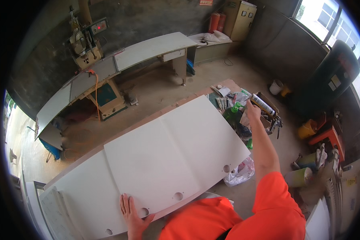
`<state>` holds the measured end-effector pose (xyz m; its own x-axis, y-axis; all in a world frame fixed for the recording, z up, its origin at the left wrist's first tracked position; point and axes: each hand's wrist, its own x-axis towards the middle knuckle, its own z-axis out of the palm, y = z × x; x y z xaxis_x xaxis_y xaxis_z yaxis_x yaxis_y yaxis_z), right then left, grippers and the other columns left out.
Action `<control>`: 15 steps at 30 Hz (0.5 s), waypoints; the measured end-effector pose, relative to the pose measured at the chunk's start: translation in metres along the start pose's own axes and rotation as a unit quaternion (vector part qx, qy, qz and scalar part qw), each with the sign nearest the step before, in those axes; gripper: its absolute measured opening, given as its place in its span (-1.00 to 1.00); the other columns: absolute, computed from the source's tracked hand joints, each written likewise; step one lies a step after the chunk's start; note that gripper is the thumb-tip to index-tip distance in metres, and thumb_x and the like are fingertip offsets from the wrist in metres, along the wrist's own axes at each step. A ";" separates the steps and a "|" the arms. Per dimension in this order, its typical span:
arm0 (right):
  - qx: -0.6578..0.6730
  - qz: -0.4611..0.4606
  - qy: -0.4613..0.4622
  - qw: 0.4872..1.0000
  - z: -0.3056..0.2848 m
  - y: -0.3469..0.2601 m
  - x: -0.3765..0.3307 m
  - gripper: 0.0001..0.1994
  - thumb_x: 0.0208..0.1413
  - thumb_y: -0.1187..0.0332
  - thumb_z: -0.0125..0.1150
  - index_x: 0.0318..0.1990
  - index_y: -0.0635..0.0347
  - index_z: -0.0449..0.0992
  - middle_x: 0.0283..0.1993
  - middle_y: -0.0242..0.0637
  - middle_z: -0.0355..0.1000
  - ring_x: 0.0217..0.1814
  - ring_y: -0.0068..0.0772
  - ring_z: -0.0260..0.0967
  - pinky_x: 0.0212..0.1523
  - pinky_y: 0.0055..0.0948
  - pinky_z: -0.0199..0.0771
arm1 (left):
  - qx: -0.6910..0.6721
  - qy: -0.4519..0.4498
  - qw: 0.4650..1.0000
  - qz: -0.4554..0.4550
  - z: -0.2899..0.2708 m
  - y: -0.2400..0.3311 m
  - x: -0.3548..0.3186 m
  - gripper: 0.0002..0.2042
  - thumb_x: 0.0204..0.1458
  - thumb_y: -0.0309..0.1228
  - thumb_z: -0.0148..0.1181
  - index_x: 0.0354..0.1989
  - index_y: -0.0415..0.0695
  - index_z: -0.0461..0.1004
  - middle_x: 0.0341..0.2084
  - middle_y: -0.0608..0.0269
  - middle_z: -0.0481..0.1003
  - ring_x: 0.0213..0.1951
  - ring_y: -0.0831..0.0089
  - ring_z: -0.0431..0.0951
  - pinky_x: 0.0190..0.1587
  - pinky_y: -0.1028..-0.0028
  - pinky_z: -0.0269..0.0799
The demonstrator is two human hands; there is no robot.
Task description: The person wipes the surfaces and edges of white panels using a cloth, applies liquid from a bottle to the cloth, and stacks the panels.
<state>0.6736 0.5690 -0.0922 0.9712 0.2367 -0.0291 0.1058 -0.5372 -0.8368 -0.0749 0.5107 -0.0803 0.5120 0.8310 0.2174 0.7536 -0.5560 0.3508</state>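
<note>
A large white board (pixel 164 156) lies flat across a workbench, filling the middle of the view, with round holes drilled near its close edge. The left hand (pixel 133 214) rests palm down on that edge, fingers straight and held close together, the thumb out beside one hole. The right arm, in an orange sleeve, stretches out past the far right end of the board, where the right hand (pixel 253 110) closes around a long tube (pixel 263 105) of what looks like sealant; the grip is small in the view, so how the fingers wrap it is hard to tell. Under that hand sits a pile of clutter (pixel 238 116), including a green bottle and more tubes. A crumpled plastic bag (pixel 240 172) lies on the dusty concrete floor below the board's corner. Across the room a long grey machine table (pixel 148 50) curves along the wall, with red fire extinguishers (pixel 217 22) and a beige cabinet (pixel 240 18) beyond.
</note>
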 end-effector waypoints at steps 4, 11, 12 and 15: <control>-0.136 -0.052 -0.075 0.986 0.033 -0.044 -0.014 -0.36 0.09 -0.27 0.29 -0.13 0.25 0.72 -0.13 0.02 0.67 0.06 0.09 0.62 0.08 -0.11 0.53 | 0.007 0.007 1.000 -0.012 -0.003 0.005 -0.008 0.06 -0.12 0.23 0.48 0.36 -0.42 0.26 0.46 -0.34 0.17 0.49 -0.42 0.11 0.46 -0.23 0.08; -0.070 -0.057 -0.092 0.992 0.032 -0.031 -0.010 -0.52 -0.02 -0.05 0.31 -0.33 0.28 0.70 -0.33 0.05 0.63 -0.17 0.09 0.62 -0.06 -0.08 0.55 | 0.003 -0.002 0.999 -0.036 -0.002 0.009 -0.004 0.05 -0.24 0.15 0.60 0.31 -0.41 0.35 0.45 -0.32 0.21 0.49 -0.34 0.13 0.46 -0.18 0.12; -0.063 -0.055 -0.095 0.992 0.033 -0.031 -0.011 -0.53 -0.02 -0.04 0.31 -0.35 0.29 0.69 -0.35 0.05 0.62 -0.19 0.09 0.62 -0.07 -0.08 0.54 | 0.011 -0.002 0.999 -0.037 -0.002 0.007 -0.004 0.05 -0.25 0.16 0.60 0.31 -0.41 0.35 0.45 -0.32 0.20 0.49 -0.34 0.13 0.46 -0.17 0.12; -0.071 -0.077 -0.078 0.991 0.034 -0.016 -0.007 -0.52 -0.03 -0.04 0.30 -0.38 0.32 0.68 -0.38 0.04 0.61 -0.22 0.08 0.61 -0.09 -0.07 0.54 | 0.017 -0.007 0.999 -0.037 0.000 0.008 -0.006 0.05 -0.25 0.16 0.60 0.32 -0.40 0.35 0.45 -0.31 0.20 0.49 -0.34 0.13 0.47 -0.17 0.12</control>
<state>0.6575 0.6036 -0.0970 0.8976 0.4408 -0.0012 0.2892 -0.5909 -0.7532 -0.0721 0.5011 -0.0786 0.4600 0.8695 0.1799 0.8027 -0.4939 0.3343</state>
